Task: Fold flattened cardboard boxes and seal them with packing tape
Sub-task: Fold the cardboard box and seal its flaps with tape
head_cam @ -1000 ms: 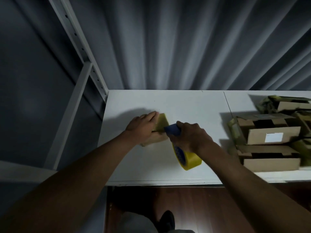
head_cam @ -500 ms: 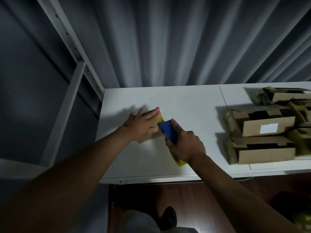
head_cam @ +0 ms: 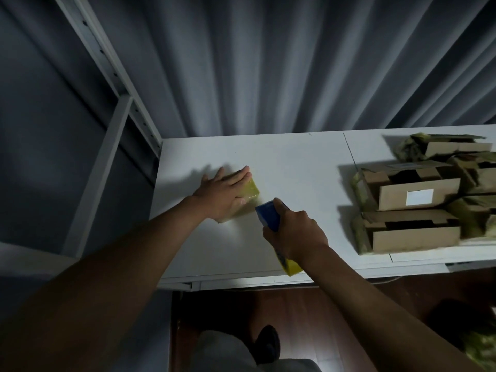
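My left hand [head_cam: 224,196] lies flat, fingers spread, pressing down on the small tape-covered yellowish cardboard box [head_cam: 248,193] on the white bench [head_cam: 295,167]. My right hand [head_cam: 294,233] is wrapped tight around the blue-handled tape dispenser with its yellow tape roll [head_cam: 271,220], just right of the box and nearer me, not touching it.

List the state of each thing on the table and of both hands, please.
small box: taped yellow, lying on the table, pressed flat by the left hand
tape dispenser: gripped by the right hand, apart from the box
stacked boxes: folded, piled at the right
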